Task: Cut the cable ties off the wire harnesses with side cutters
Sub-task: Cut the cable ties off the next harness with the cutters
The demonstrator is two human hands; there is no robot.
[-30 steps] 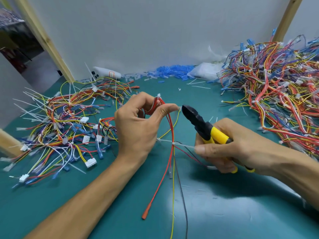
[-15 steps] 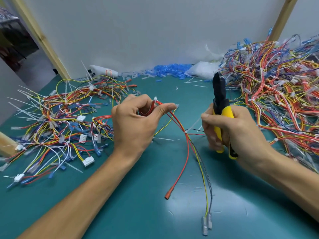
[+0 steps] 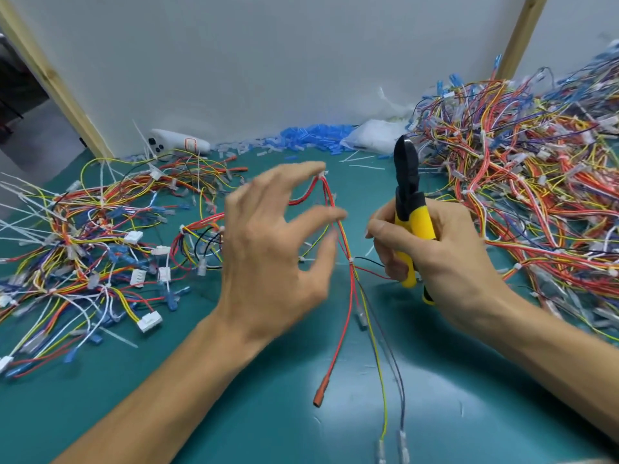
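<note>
Teal matting (image 3: 234,413) covers the bench, backed by a white wall (image 3: 268,61). Between the left heap (image 3: 100,236) and the larger right heap (image 3: 536,195) of wiring, 1 harness (image 3: 351,289) hangs near centre. It has red, yellow and dark leads bound partway down by a small white cable tie (image 3: 350,260), with a 2nd white piece, the top tie (image 3: 323,174), at its upper end. Below the binding the leads splay, ending low in an orange sleeve and clear terminals.

The left hand (image 3: 268,262), blurred, is spread wide beside the harness, index tip by the top tie; contact cannot be judged. The right hand (image 3: 445,262) is wrapped round the yellow handles of the side cutters (image 3: 414,222), nose upright, jaws together, just right of the harness.

Risk: the cable tie sits tight on the leads, so a careless bite would likely nick insulation. With the left hand unclasped, the harness may swing off the blades.
</note>
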